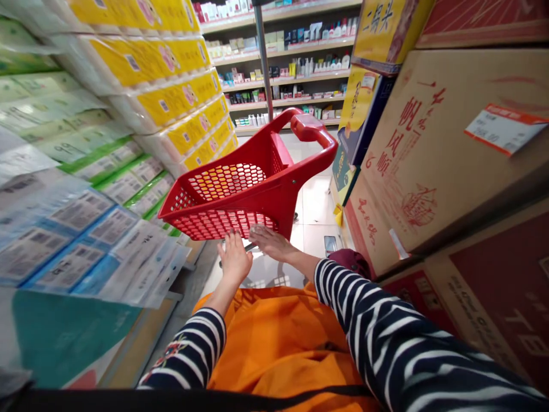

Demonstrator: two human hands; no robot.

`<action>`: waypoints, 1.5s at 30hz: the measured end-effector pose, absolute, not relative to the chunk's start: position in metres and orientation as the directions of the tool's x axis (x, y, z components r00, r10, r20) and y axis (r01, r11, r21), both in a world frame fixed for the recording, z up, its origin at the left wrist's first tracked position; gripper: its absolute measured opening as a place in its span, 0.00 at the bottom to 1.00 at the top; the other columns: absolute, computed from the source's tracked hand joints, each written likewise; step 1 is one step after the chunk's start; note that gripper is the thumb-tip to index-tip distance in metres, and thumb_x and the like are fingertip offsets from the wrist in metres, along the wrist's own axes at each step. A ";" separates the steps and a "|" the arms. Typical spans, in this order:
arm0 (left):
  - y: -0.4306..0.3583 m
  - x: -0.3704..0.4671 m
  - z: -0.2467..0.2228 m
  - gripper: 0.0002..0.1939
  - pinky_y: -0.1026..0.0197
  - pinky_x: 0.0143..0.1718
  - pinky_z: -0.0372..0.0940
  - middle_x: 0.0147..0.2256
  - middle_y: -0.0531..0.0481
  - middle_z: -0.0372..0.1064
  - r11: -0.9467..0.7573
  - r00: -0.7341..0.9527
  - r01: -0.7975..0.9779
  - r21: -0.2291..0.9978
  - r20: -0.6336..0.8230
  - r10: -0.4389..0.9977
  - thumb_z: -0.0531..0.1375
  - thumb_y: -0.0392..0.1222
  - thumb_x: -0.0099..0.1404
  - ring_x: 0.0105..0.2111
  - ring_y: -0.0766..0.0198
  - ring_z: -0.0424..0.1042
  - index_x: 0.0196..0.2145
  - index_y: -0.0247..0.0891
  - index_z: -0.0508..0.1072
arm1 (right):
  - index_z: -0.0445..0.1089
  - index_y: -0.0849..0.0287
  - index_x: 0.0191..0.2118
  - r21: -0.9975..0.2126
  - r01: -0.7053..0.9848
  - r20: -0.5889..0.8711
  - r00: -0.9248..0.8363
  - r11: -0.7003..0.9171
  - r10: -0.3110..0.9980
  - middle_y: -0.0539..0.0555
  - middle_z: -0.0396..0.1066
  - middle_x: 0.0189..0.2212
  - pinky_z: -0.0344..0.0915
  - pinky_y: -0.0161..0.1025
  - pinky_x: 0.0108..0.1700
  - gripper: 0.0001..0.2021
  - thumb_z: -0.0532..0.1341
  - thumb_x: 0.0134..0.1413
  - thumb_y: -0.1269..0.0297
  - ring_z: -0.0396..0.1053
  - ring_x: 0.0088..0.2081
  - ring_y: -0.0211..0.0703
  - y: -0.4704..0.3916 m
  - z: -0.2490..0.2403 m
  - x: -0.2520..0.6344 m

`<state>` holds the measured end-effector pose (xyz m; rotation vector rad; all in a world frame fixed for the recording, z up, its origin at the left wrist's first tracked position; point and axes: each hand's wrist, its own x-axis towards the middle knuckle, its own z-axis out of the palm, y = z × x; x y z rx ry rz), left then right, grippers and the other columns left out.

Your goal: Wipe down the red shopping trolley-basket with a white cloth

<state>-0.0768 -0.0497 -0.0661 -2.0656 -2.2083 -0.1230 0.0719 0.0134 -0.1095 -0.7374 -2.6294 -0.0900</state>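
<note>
A red plastic shopping cart (pixel 283 197) stands in the aisle before me, its basket tilted and its handle towards the far shelves. My left hand (pixel 235 258) lies at the lower side of the basket, fingers stretched out and apart. Beside it, my right hand (pixel 271 241) rests against the perforated wall with its fingers extended. Both hands look to be touching the cart's side, though exact contact is hard to make out. Nothing is held in either hand. An orange garment (pixel 278 337) and striped sleeves are below.
Yellow tissue packs (pixel 167 97) and blue-white packs (pixel 81 240) are stacked on the left. Cardboard cartons (pixel 454 143) with a price tag line the right side. Shelves of bottles (pixel 309 74) stand at the back behind a metal pole (pixel 263 63). A phone-like object (pixel 330 245) lies low at right.
</note>
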 end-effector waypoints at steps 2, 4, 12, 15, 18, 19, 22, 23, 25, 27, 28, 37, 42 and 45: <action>-0.044 -0.066 -0.063 0.37 0.38 0.62 0.43 0.65 0.31 0.42 0.044 -0.042 0.999 -0.009 0.142 0.989 0.51 0.41 0.60 0.65 0.47 0.42 0.64 0.23 0.47 | 0.61 0.62 0.59 -0.050 0.518 0.459 -0.748 0.854 0.480 0.57 0.57 0.62 0.43 0.49 0.68 0.19 0.52 0.63 0.70 0.40 0.67 0.43 0.012 -0.091 0.085; -0.037 -0.051 -0.055 0.39 0.39 0.63 0.42 0.66 0.33 0.39 0.030 -0.031 0.999 0.013 0.141 0.990 0.52 0.41 0.59 0.66 0.48 0.40 0.64 0.24 0.45 | 0.61 0.60 0.59 -0.044 0.548 0.546 -0.688 0.835 0.479 0.56 0.57 0.62 0.41 0.50 0.68 0.19 0.50 0.65 0.69 0.39 0.67 0.42 0.017 -0.059 0.099; -0.030 0.000 -0.036 0.38 0.40 0.63 0.41 0.66 0.35 0.39 -0.083 0.073 0.995 0.060 0.160 0.984 0.52 0.39 0.58 0.66 0.50 0.38 0.64 0.23 0.47 | 0.63 0.61 0.57 0.133 0.553 0.585 -0.714 0.823 0.385 0.54 0.61 0.60 0.50 0.51 0.65 0.18 0.46 0.66 0.71 0.47 0.65 0.47 0.037 -0.012 0.166; -0.037 0.004 -0.043 0.37 0.39 0.63 0.41 0.66 0.36 0.40 -0.123 0.111 0.991 0.061 0.166 0.980 0.51 0.40 0.59 0.66 0.50 0.40 0.64 0.24 0.47 | 0.63 0.62 0.58 0.167 0.521 0.508 -0.773 0.837 0.380 0.56 0.61 0.59 0.55 0.50 0.63 0.19 0.47 0.65 0.73 0.52 0.64 0.47 0.026 -0.051 0.173; -0.040 -0.005 -0.046 0.37 0.40 0.63 0.41 0.66 0.37 0.40 -0.117 0.109 0.992 0.052 0.145 0.983 0.51 0.39 0.58 0.66 0.51 0.41 0.64 0.25 0.47 | 0.64 0.62 0.57 0.188 0.469 0.462 -0.818 0.863 0.344 0.57 0.60 0.60 0.56 0.49 0.62 0.19 0.49 0.63 0.74 0.52 0.64 0.46 0.019 -0.073 0.167; -0.039 -0.010 -0.045 0.38 0.40 0.63 0.41 0.66 0.37 0.40 -0.098 0.090 0.994 0.051 0.145 0.985 0.51 0.39 0.58 0.66 0.51 0.41 0.64 0.25 0.47 | 0.64 0.62 0.57 0.188 0.462 0.478 -0.814 0.867 0.330 0.57 0.60 0.60 0.56 0.49 0.62 0.19 0.49 0.63 0.74 0.51 0.64 0.46 0.020 -0.072 0.161; -0.035 -0.034 -0.042 0.38 0.40 0.63 0.42 0.66 0.35 0.38 -0.002 -0.008 0.998 0.062 0.165 0.986 0.51 0.39 0.58 0.66 0.49 0.41 0.64 0.23 0.46 | 0.64 0.60 0.57 0.149 0.475 0.597 -0.742 0.867 0.304 0.57 0.60 0.60 0.51 0.50 0.65 0.18 0.49 0.64 0.71 0.47 0.66 0.45 0.033 -0.049 0.138; -0.033 -0.043 -0.041 0.38 0.39 0.63 0.42 0.66 0.34 0.38 0.035 -0.046 0.997 0.068 0.175 0.983 0.51 0.40 0.59 0.66 0.48 0.41 0.64 0.23 0.46 | 0.64 0.59 0.57 0.125 0.481 0.635 -0.711 0.868 0.302 0.57 0.60 0.60 0.50 0.51 0.65 0.18 0.49 0.65 0.70 0.46 0.66 0.46 0.039 -0.039 0.128; -0.032 -0.061 -0.040 0.38 0.38 0.63 0.41 0.66 0.33 0.39 0.097 -0.111 0.992 0.080 0.193 0.975 0.52 0.40 0.59 0.66 0.47 0.41 0.64 0.23 0.47 | 0.63 0.58 0.58 0.074 0.485 0.679 -0.664 0.871 0.312 0.56 0.61 0.60 0.49 0.52 0.65 0.18 0.48 0.65 0.69 0.45 0.66 0.46 0.051 -0.025 0.108; -0.033 -0.076 -0.043 0.38 0.39 0.63 0.42 0.65 0.33 0.41 0.133 -0.149 0.987 0.091 0.207 0.967 0.53 0.40 0.59 0.66 0.48 0.40 0.64 0.24 0.47 | 0.62 0.58 0.59 0.043 0.468 0.679 -0.662 0.883 0.318 0.56 0.61 0.59 0.50 0.51 0.65 0.19 0.48 0.65 0.71 0.45 0.66 0.45 0.058 -0.025 0.091; -0.034 -0.081 -0.045 0.38 0.39 0.63 0.42 0.65 0.33 0.41 0.139 -0.156 0.986 0.095 0.209 0.965 0.53 0.40 0.59 0.66 0.49 0.39 0.64 0.25 0.47 | 0.61 0.59 0.59 0.039 0.451 0.664 -0.679 0.892 0.314 0.56 0.60 0.60 0.50 0.51 0.65 0.19 0.48 0.65 0.72 0.45 0.66 0.44 0.059 -0.030 0.086; -0.050 -0.106 -0.060 0.38 0.39 0.63 0.42 0.66 0.32 0.39 0.165 -0.182 0.979 0.117 0.157 0.971 0.53 0.38 0.59 0.66 0.49 0.39 0.64 0.26 0.46 | 0.64 0.64 0.57 0.115 0.365 0.426 -0.858 0.924 0.286 0.59 0.61 0.59 0.56 0.51 0.63 0.19 0.52 0.61 0.75 0.49 0.65 0.48 0.039 -0.096 0.064; -0.043 -0.124 -0.047 0.39 0.40 0.63 0.41 0.67 0.35 0.36 0.249 -0.269 0.955 0.159 0.122 0.955 0.54 0.39 0.59 0.67 0.51 0.37 0.65 0.25 0.44 | 0.64 0.62 0.57 0.102 0.345 0.591 -0.776 0.933 0.222 0.57 0.60 0.60 0.50 0.53 0.65 0.18 0.50 0.64 0.71 0.45 0.66 0.49 0.054 -0.039 0.015; -0.040 -0.133 -0.041 0.40 0.40 0.63 0.40 0.67 0.36 0.34 0.274 -0.295 0.948 0.164 0.124 0.947 0.55 0.39 0.59 0.67 0.51 0.36 0.65 0.26 0.43 | 0.60 0.63 0.60 0.094 0.345 0.619 -0.755 0.934 0.217 0.58 0.58 0.61 0.48 0.54 0.66 0.20 0.50 0.64 0.72 0.43 0.67 0.48 0.065 -0.024 -0.007</action>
